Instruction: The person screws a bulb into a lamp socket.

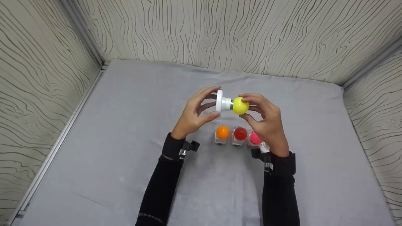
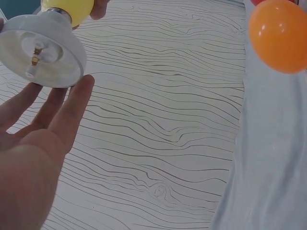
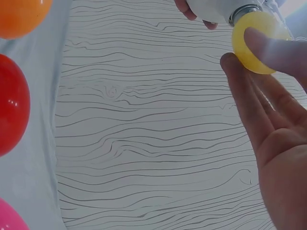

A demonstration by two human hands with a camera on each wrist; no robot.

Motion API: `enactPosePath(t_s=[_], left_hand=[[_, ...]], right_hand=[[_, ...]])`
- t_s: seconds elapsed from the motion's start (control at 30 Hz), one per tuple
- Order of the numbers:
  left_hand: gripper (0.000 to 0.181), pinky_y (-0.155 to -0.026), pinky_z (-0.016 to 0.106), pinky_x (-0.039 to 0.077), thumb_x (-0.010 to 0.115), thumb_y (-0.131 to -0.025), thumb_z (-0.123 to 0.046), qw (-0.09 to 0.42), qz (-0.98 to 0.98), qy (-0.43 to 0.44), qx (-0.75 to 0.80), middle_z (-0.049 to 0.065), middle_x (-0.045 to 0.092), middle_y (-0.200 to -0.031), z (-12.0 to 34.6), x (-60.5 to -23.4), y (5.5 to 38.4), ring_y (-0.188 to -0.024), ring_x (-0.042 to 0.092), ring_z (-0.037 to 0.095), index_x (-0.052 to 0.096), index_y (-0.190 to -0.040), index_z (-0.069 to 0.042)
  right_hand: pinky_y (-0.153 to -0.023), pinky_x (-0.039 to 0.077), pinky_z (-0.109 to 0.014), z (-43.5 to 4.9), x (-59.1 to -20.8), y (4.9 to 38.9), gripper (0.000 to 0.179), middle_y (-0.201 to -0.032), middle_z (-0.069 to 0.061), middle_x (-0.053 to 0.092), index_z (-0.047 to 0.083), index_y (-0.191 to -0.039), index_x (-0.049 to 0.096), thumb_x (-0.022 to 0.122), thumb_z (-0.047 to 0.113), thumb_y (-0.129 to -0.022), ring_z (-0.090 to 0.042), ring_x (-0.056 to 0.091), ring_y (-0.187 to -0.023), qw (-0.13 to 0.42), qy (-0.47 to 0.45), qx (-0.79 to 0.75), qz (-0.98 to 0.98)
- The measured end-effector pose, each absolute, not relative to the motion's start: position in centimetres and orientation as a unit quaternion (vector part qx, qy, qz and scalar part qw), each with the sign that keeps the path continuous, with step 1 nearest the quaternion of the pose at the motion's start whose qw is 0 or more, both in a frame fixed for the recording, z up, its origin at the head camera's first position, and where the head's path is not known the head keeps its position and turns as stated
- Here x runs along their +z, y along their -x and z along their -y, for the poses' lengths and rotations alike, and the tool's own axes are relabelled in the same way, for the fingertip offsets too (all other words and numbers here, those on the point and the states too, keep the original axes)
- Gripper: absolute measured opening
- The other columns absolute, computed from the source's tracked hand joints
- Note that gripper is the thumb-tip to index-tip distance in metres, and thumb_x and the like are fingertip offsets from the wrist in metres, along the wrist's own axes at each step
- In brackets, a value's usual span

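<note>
My left hand (image 1: 198, 113) grips a white lamp holder (image 1: 219, 100) by the rim of its round base, thumb below and fingers above. In the left wrist view the hollow underside of the lamp holder (image 2: 43, 57) shows small brass terminals inside. A yellow light bulb (image 1: 240, 105) lies sideways in line with the socket, its metal cap at the socket's mouth. My right hand (image 1: 265, 117) pinches the bulb's globe between thumb and fingers. Both things are held up above the cloth. In the right wrist view the thumb presses on the yellow bulb (image 3: 247, 52).
Nearer than the hands, an orange bulb (image 1: 223, 132), a red bulb (image 1: 240, 133) and a pink bulb (image 1: 255, 138) stand in a row on white bases. A white object beside the pink one is partly hidden by the right wrist. Grey cloth (image 1: 125, 110) covers the table; wood-patterned walls (image 1: 204, 34) surround it.
</note>
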State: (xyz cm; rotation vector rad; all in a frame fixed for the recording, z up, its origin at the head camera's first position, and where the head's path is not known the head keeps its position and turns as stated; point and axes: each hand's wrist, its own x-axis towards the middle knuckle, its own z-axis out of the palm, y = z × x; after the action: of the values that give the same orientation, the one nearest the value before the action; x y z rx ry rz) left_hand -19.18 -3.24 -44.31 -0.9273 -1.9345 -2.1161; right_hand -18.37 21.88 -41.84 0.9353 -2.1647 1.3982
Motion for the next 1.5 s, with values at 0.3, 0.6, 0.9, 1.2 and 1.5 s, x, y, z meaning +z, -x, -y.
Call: enactPosePath(t_s=[0.3, 0.6, 0.9, 1.2, 1.5], left_hand=[[0.068, -0.117, 0.041, 0.057, 0.076, -0.093, -0.002, 0.068, 0.641, 0.308, -0.700, 0.020, 0.055, -0.151, 3.25, -44.40, 19.22, -0.132, 0.061, 0.024, 0.050, -0.156, -0.003], [0.069, -0.118, 0.041, 0.056, 0.080, -0.092, -0.004, 0.077, 0.636, 0.318, -0.699, 0.021, 0.055, -0.151, 3.31, -44.31, 19.19, -0.132, 0.060, 0.025, 0.050, -0.155, -0.002], [0.072, -0.119, 0.042, 0.056, 0.083, -0.089, 0.000, 0.081, 0.633, 0.326, -0.697, 0.019, 0.056, -0.150, 3.35, -44.32, 19.19, -0.132, 0.058, 0.025, 0.051, -0.154, -0.002], [0.075, -0.120, 0.043, 0.055, 0.085, -0.086, 0.000, 0.080, 0.631, 0.335, -0.695, 0.021, 0.055, -0.149, 3.34, -44.39, 19.37, -0.132, 0.057, 0.024, 0.052, -0.153, 0.000], [0.074, -0.120, 0.041, 0.055, 0.085, -0.086, 0.001, 0.086, 0.638, 0.341, -0.684, 0.021, 0.054, -0.150, 3.29, -44.44, 19.39, -0.132, 0.057, 0.022, 0.053, -0.153, 0.000]], right_hand=[[-0.100, 0.059, -0.013, -22.23, -41.83, 18.15, 0.054, -0.128, -0.016, 0.074, 0.000, -0.135, 0.066, 0.083, -0.009, -0.085, 0.000, 0.072, -0.110, 0.184, -0.322, 0.466, 0.803], [-0.095, 0.059, -0.011, -22.35, -41.89, 18.14, 0.055, -0.127, -0.015, 0.077, 0.000, -0.140, 0.065, 0.083, -0.002, -0.088, -0.009, 0.074, -0.100, 0.173, -0.304, 0.451, 0.821], [-0.095, 0.058, -0.009, -22.31, -41.87, 18.06, 0.051, -0.123, -0.016, 0.078, -0.001, -0.139, 0.065, 0.080, 0.000, -0.091, -0.011, 0.074, -0.098, 0.172, -0.297, 0.445, 0.827], [-0.095, 0.056, -0.007, -22.36, -41.93, 18.13, 0.046, -0.122, -0.016, 0.079, -0.002, -0.138, 0.066, 0.077, 0.001, -0.094, -0.015, 0.074, -0.098, 0.166, -0.296, 0.435, 0.834], [-0.098, 0.055, -0.008, -22.39, -41.80, 18.23, 0.041, -0.122, -0.016, 0.077, -0.003, -0.137, 0.065, 0.074, 0.003, -0.097, -0.019, 0.071, -0.098, 0.150, -0.298, 0.432, 0.838]])
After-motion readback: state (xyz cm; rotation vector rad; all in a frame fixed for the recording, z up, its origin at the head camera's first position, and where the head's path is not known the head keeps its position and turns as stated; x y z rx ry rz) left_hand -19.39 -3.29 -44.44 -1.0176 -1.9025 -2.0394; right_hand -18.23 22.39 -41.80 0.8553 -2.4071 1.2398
